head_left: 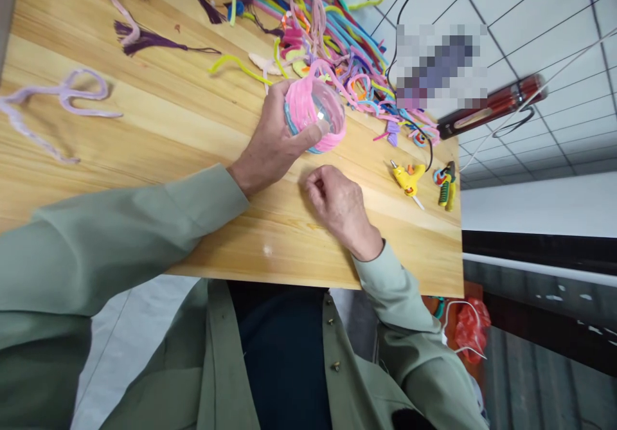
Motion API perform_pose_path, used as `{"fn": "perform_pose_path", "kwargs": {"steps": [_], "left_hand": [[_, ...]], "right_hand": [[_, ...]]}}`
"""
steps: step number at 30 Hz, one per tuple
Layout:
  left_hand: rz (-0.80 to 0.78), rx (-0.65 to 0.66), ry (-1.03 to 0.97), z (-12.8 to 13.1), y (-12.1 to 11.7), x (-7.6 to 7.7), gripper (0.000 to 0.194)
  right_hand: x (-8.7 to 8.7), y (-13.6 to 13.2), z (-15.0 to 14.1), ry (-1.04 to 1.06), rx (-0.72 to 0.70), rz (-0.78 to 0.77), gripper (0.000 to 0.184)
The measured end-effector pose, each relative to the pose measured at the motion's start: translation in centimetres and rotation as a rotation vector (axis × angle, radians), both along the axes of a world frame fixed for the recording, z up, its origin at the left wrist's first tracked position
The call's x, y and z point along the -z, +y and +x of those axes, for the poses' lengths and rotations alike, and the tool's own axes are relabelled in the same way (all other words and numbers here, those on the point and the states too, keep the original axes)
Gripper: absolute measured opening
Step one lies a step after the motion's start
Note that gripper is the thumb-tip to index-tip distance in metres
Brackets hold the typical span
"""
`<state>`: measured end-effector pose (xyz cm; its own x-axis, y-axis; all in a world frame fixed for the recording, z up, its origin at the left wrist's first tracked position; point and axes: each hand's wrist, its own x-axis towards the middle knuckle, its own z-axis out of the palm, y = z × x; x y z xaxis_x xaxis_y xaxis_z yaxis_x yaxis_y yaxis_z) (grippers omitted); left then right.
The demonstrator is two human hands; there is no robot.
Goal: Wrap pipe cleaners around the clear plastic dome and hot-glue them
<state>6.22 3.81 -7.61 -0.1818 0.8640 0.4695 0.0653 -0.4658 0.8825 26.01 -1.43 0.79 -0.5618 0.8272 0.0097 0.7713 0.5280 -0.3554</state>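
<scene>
My left hand [277,137] is wrapped round a clear round container [332,105], its thumb laid over the near side. Pink and some blue pipe cleaners [303,105] are wound about the container's wall, and a pink end loops up from it toward the pile behind. The container is tipped so its clear open or transparent end faces right. Just below and to the right, my right hand [337,205] rests on the wooden table [270,224] with fingers curled in. Nothing shows between those fingers.
Behind the container spreads a heap of coloured pipe cleaners [337,25]. A purple tassel [149,44] and a bent lilac pipe cleaner [62,96] lie to the left. At right are a yellow glue gun [409,178], pliers [448,189] and a dark red flask [501,105].
</scene>
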Motion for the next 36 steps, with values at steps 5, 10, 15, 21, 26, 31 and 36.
{"fn": "perform_pose_path", "kwargs": {"steps": [5, 10, 15, 21, 26, 31, 36], "left_hand": [[-0.015, 0.02, -0.008, 0.1, -0.1, -0.4, 0.062], [-0.059, 0.025, -0.051, 0.5, -0.6, -1.2, 0.061], [-0.044, -0.009, -0.033, 0.5, -0.4, -0.7, 0.061], [-0.008, -0.02, -0.024, 0.4, 0.4, 0.6, 0.062], [-0.013, -0.027, -0.016, 0.4, 0.2, 0.3, 0.066], [-0.031, -0.033, -0.005, 0.5, -0.3, -0.1, 0.061], [-0.02, -0.007, -0.033, 0.3, 0.5, 0.9, 0.074]], "right_hand": [[0.1, -0.1, -0.6, -0.17, -0.126, 0.08, 0.029], [0.5, -0.3, -1.4, -0.321, -0.135, 0.138, 0.032], [0.7, -0.1, -2.1, -0.329, -0.118, 0.132, 0.032], [1.4, 0.0, -3.0, -0.368, -0.126, 0.162, 0.034], [1.9, 0.2, -1.9, -0.249, -0.098, 0.171, 0.025], [1.1, 0.5, 0.5, 0.017, -0.038, 0.136, 0.021], [1.1, -0.1, -1.2, -0.19, -0.156, 0.17, 0.031]]}}
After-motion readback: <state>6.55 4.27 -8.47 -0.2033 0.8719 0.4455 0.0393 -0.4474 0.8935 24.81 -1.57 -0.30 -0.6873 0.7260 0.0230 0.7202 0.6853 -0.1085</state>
